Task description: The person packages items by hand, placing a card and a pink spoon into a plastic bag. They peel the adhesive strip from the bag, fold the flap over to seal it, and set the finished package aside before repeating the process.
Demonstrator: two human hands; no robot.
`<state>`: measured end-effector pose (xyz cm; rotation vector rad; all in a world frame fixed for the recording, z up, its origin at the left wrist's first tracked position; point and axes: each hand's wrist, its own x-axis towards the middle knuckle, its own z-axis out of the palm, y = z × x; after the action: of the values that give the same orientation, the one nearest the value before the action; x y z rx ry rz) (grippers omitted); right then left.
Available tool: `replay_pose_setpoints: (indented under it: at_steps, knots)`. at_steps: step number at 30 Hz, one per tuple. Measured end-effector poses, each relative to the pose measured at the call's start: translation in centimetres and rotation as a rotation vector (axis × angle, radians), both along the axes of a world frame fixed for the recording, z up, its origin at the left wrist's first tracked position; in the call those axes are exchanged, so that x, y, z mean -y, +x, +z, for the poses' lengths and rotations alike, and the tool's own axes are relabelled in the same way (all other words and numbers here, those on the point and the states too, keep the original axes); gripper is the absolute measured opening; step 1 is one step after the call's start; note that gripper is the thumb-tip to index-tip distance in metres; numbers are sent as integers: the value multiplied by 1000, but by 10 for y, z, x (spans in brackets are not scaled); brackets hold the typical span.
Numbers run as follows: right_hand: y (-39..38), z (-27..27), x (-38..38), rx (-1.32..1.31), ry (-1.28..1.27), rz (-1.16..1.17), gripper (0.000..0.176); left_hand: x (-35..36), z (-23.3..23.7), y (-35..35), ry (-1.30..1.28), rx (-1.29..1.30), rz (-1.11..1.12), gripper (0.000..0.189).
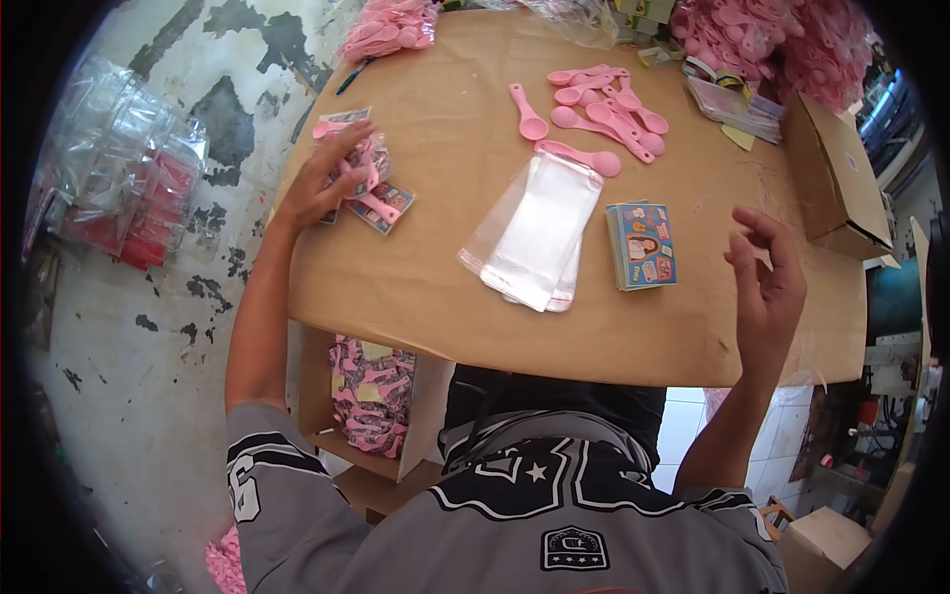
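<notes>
My left hand [332, 178] is over a small pile at the table's left edge, thumb and fingers spread apart across a clear-bagged pink spoon [372, 170]. Under and beside it lie more bagged spoons with printed cards [384, 205]. My right hand [767, 277] hovers above the table's right side, fingers loosely bent and apart, holding nothing. Left of it stands a stack of printed cards [645, 247]. Clear plastic bags [539, 233] lie stacked in the middle, and a pink measuring spoon [584, 156] rests across their top end.
Several loose pink spoons [614, 109] lie at the back of the brown-covered table [416, 287]. A cardboard box [836, 178] stands at the right edge. Bulk spoon bags [388, 30] sit at the back left. Below the front edge, an open carton [426, 396] holds packed spoons.
</notes>
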<state>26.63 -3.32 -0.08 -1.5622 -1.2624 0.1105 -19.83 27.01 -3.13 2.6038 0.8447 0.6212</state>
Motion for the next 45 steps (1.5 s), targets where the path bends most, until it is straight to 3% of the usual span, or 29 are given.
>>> replay_pose_setpoints:
  at_steps: [1, 3, 6, 8, 10, 15, 21, 24, 27, 30, 34, 40, 45]
  knots:
    - [-1, -1, -1, 126, 24, -16, 22, 0, 5, 0, 20, 52, -6, 54]
    - [-9, -2, -1, 45, -126, -56, 23, 13, 17, 20, 186, 161, 80, 43]
    - [-26, -12, -6, -27, -318, -63, 27, 57, 21, 63, 48, 181, 278, 30]
    - [-31, -19, -10, -51, -423, -50, 33, 102, 26, 113, -122, 153, 284, 24]
    - [-35, -26, -17, -81, -505, -23, 41, 131, 21, 146, -421, -2, 304, 24]
    - [-30, -45, -21, -300, -339, 5, 37, 122, -9, 148, -553, 69, 288, 24]
    - [-28, -49, -22, -472, -176, 14, 24, 115, -14, 141, -773, 243, 276, 21]
    - [-23, -50, -22, -222, -155, -50, 24, 117, -14, 141, -789, 331, 299, 20]
    - [-20, -54, -22, -199, -78, -99, 27, 116, -25, 140, -761, 527, 301, 18]
    - [-28, -46, -22, -460, 61, -88, 26, 119, -28, 135, -745, 672, 304, 18]
    - [-32, -40, -14, -552, 62, 34, 20, 131, -22, 133, -826, 779, 356, 14]
    - [-71, -23, 2, -612, -45, 237, 20, 169, -8, 150, -1089, 1279, 345, 25]
    - [-101, -28, -2, -589, -214, 360, 22, 195, -14, 173, -1086, 1378, 256, 26]
